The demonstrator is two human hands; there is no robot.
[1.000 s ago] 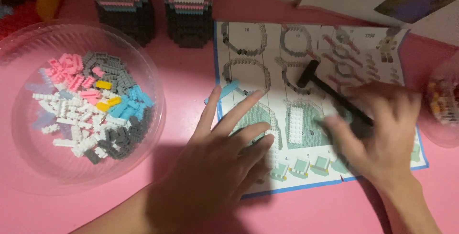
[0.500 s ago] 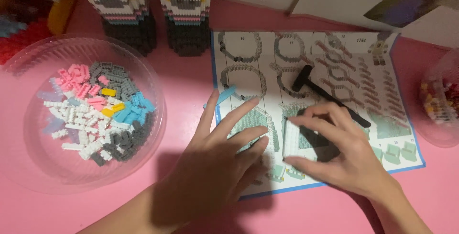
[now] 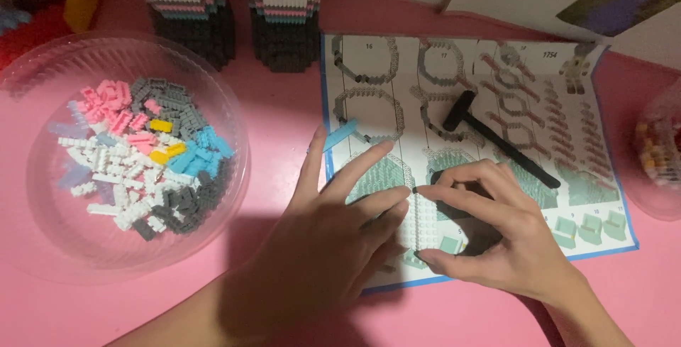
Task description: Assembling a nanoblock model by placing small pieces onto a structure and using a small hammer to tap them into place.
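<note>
Left hand (image 3: 326, 240) is lying flat, palm down, fingers released and spread, on the lower-left part of the instruction sheet (image 3: 397, 56); it's gripping nothing. Its fingertips are pointing toward 1 o'clock, and the thumb is reaching over the sheet's left edge, toward a small blue brick strip (image 3: 340, 135) lying just past the thumb tip at 12 o'clock, apart from it.

Right hand (image 3: 496, 240) is sitting on the sheet's lower middle, fingers curled in a pinch. Index and thumb are closing around a pale, studded block piece (image 3: 430, 213) resting flat on the sheet; index tip is at its top edge, thumb at the bottom edge, approx. 6 o'clock. The piece is lying between both hands, touching the left hand's fingertips on its left side. Whether the pinch is actually lifting it – can't tell.

A black hammer-shaped tool (image 3: 496, 141) is lying on the sheet at 12–1 o'clock from the right hand, near but not touching it, handle running down toward 4 o'clock.

On the pink tabletop (image 3: 284, 127), at 9 o'clock from the hands, a clear plastic bowl (image 3: 42, 248) is holding loose small bricks (image 3: 142, 162): white, grey, pink, blue, yellow. At 12 o'clock, the legs of a built block figure (image 3: 234, 13) are standing. A second clear container (image 3: 656, 155) is showing partly at 3 o'clock, w/ mixed bits inside.
</note>
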